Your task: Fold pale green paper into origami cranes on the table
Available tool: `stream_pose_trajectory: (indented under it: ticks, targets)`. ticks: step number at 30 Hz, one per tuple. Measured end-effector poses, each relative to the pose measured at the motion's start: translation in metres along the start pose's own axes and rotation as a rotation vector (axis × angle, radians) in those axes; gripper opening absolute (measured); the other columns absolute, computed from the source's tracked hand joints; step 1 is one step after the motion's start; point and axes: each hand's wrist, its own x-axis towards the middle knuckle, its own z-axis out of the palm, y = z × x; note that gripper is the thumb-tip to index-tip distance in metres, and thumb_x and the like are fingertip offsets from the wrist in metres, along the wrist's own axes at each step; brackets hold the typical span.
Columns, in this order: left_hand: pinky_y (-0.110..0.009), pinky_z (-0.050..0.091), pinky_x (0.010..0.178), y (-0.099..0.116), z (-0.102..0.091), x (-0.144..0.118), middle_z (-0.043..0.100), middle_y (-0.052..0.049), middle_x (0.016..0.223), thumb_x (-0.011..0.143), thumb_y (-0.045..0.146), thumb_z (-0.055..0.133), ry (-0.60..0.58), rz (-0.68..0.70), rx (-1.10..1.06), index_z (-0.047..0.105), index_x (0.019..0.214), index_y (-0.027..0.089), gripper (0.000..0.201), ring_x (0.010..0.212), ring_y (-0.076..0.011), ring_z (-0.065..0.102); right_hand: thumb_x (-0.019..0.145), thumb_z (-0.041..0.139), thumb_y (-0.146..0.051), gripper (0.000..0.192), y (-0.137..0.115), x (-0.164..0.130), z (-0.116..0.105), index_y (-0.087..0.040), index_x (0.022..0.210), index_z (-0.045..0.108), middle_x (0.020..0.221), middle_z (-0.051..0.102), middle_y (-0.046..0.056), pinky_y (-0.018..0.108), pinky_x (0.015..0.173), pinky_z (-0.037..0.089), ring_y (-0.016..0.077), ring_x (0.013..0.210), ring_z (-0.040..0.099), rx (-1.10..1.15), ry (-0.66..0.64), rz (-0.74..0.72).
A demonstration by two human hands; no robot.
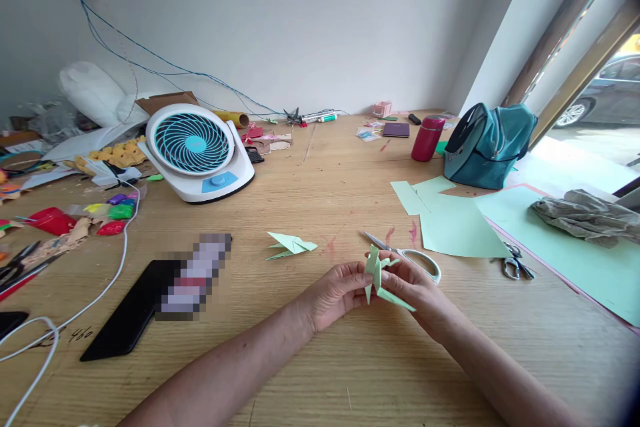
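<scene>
On the wooden table, my left hand and right hand both pinch the green folded paper figure, held just above the surface. Risk: excess fingertip pressure may crush its thin points; the scissors lie just behind.

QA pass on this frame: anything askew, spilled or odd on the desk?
Red smears stain the wooden table near the white-handled scissors, at about. Craft clutter piles at the left edge. Both hands hold a folded green paper figure normally.
</scene>
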Motion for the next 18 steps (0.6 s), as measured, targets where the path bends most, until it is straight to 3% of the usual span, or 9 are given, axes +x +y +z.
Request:
stream_pose_trajectory:
  ticks: [3, 6, 11, 14, 18]
  targets:
    - [-0.027, 0.046, 0.082, 0.0026, 0.0007, 0.0011, 0.07, -0.006, 0.092, 0.069, 0.033, 0.086, 0.072, 0.091, 0.029, 0.068, 0.088, 0.013, 0.033, 0.085, -0.0132, 0.062, 0.085, 0.067, -0.054, 0.033, -0.0023, 0.0001, -0.0032, -0.022, 0.094, 0.068, 0.088, 0.065, 0.003, 0.031, 0.076, 0.049, 0.0184, 0.082, 0.06, -0.074, 0.111, 0.032]
    - [-0.025, 0.044, 0.071, 0.0048, 0.0016, 0.0019, 0.067, -0.002, 0.078, 0.069, 0.036, 0.086, 0.173, 0.183, 0.103, 0.06, 0.075, 0.014, 0.035, 0.071, -0.0107, 0.059, 0.088, 0.056, -0.064, 0.046, -0.0041, 0.0008, -0.0081, -0.021, 0.091, 0.07, 0.084, 0.067, 0.006, 0.032, 0.07, 0.047, 0.0189, 0.076, 0.058, -0.165, 0.103, 0.059]
    - [-0.024, 0.04, 0.062, 0.0065, 0.0024, 0.002, 0.064, 0.001, 0.067, 0.065, 0.042, 0.087, 0.251, 0.248, 0.303, 0.056, 0.074, 0.015, 0.042, 0.063, -0.0113, 0.059, 0.074, 0.074, -0.06, 0.044, -0.0054, 0.0034, -0.01, -0.018, 0.069, 0.062, 0.063, 0.055, -0.001, 0.028, 0.056, 0.033, 0.0124, 0.058, 0.044, -0.353, 0.021, 0.079]
    - [-0.024, 0.039, 0.059, 0.0071, 0.002, 0.0015, 0.064, 0.0, 0.068, 0.062, 0.046, 0.087, 0.252, 0.224, 0.379, 0.059, 0.075, 0.014, 0.045, 0.062, -0.0122, 0.06, 0.072, 0.078, -0.057, 0.043, -0.0044, 0.0041, -0.009, -0.018, 0.068, 0.059, 0.059, 0.047, -0.004, 0.026, 0.052, 0.023, 0.0098, 0.055, 0.035, -0.341, 0.004, 0.107]
    - [-0.023, 0.04, 0.063, 0.0088, 0.0025, 0.0005, 0.062, 0.001, 0.067, 0.062, 0.048, 0.087, 0.251, 0.215, 0.399, 0.06, 0.073, 0.013, 0.045, 0.063, -0.0094, 0.055, 0.073, 0.076, -0.059, 0.045, -0.0035, 0.0034, -0.0082, -0.017, 0.071, 0.059, 0.061, 0.044, -0.004, 0.027, 0.052, 0.02, 0.0093, 0.056, 0.031, -0.374, 0.022, 0.12]
